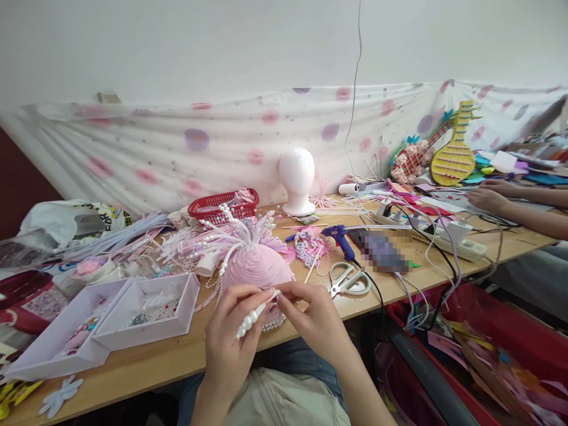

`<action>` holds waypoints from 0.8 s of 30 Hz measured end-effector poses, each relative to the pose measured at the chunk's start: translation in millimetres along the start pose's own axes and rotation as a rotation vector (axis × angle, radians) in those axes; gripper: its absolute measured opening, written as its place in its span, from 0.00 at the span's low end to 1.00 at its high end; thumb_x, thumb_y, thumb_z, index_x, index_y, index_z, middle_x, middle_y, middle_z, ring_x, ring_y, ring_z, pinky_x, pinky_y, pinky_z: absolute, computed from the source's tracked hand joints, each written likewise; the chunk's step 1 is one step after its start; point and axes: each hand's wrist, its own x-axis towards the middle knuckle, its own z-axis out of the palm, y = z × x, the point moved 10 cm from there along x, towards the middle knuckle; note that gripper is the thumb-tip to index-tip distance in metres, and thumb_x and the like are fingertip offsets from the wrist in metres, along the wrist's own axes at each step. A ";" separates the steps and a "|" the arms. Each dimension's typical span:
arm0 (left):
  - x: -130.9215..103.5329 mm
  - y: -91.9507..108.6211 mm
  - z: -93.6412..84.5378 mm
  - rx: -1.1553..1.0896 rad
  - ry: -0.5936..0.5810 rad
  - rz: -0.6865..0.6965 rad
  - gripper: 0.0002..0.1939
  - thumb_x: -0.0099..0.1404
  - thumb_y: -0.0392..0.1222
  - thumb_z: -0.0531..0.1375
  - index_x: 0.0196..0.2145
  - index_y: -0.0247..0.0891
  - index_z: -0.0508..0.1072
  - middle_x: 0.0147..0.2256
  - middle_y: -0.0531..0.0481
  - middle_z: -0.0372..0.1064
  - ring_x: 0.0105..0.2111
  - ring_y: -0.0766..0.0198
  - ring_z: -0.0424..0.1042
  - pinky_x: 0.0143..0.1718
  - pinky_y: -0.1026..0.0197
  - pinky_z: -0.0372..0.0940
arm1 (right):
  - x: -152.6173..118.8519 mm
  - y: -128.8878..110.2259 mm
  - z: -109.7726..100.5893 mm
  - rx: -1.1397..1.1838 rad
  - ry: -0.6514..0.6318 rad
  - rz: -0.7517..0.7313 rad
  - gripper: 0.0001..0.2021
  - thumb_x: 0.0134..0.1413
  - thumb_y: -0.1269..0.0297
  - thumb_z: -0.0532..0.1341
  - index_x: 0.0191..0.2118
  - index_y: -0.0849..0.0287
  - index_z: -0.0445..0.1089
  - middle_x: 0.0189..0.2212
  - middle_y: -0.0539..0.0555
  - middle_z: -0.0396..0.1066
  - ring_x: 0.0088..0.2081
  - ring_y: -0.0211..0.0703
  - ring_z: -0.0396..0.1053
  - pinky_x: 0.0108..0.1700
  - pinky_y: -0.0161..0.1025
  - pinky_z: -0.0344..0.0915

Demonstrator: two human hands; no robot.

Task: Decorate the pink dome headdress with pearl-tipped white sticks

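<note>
Both hands meet above the table's front edge. My left hand [237, 331] is closed on a white pipe-cleaner piece with pearl beads [252, 320], its row of pearls pointing down and left. At the piece's upper end my right hand [310, 313] pinches with thumb and forefinger. Just behind them sits a pink domed headpiece [255, 267], wrapped in rings of pink strand, with a spray of white beaded stems [242, 234] on top. The hands hide its lower front, where a pearl trim shows in part.
White boxes of beads [148, 340] stand left. A red basket [224, 216] and a white foam head [297, 180] are at the back. Scissors [350, 283], a blue glue gun [341, 239], a phone [385, 251] and a power strip [444, 236] lie right. Another person's hands [492, 195] rest far right.
</note>
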 end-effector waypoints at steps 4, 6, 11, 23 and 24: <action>-0.7 4.8 7.0 0.050 -0.012 0.090 0.13 0.63 0.26 0.60 0.43 0.38 0.77 0.38 0.48 0.74 0.39 0.66 0.75 0.43 0.66 0.69 | -4.0 -2.6 1.7 -0.051 0.042 0.010 0.11 0.57 0.71 0.59 0.40 0.57 0.79 0.31 0.52 0.78 0.32 0.40 0.73 0.35 0.35 0.65; -1.4 4.3 5.9 0.083 0.016 0.098 0.13 0.62 0.26 0.61 0.42 0.37 0.77 0.37 0.48 0.76 0.38 0.66 0.76 0.43 0.66 0.69 | -4.0 1.2 3.5 -0.017 -0.008 0.004 0.10 0.57 0.68 0.60 0.42 0.56 0.78 0.32 0.52 0.78 0.33 0.41 0.73 0.37 0.36 0.66; -3.3 -2.7 -6.6 0.160 0.093 0.034 0.07 0.62 0.29 0.62 0.37 0.37 0.77 0.34 0.50 0.77 0.33 0.67 0.77 0.40 0.68 0.71 | 8.6 59.8 -77.8 -0.016 0.275 0.093 0.16 0.56 0.51 0.60 0.39 0.59 0.74 0.36 0.58 0.77 0.38 0.48 0.74 0.43 0.43 0.69; -9.3 -23.4 -14.6 0.087 0.156 -0.119 0.03 0.62 0.35 0.64 0.34 0.40 0.76 0.32 0.51 0.79 0.32 0.64 0.79 0.38 0.65 0.72 | 81.0 152.1 -186.2 -0.897 0.352 0.623 0.23 0.53 0.48 0.60 0.38 0.66 0.78 0.41 0.72 0.74 0.55 0.70 0.62 0.52 0.57 0.58; -9.5 -24.9 -15.1 0.084 0.152 -0.128 0.03 0.62 0.35 0.64 0.34 0.40 0.76 0.32 0.51 0.79 0.32 0.64 0.79 0.38 0.65 0.72 | 83.9 151.8 -187.2 -0.884 0.361 0.613 0.22 0.54 0.50 0.60 0.37 0.67 0.78 0.39 0.73 0.75 0.53 0.69 0.64 0.52 0.55 0.59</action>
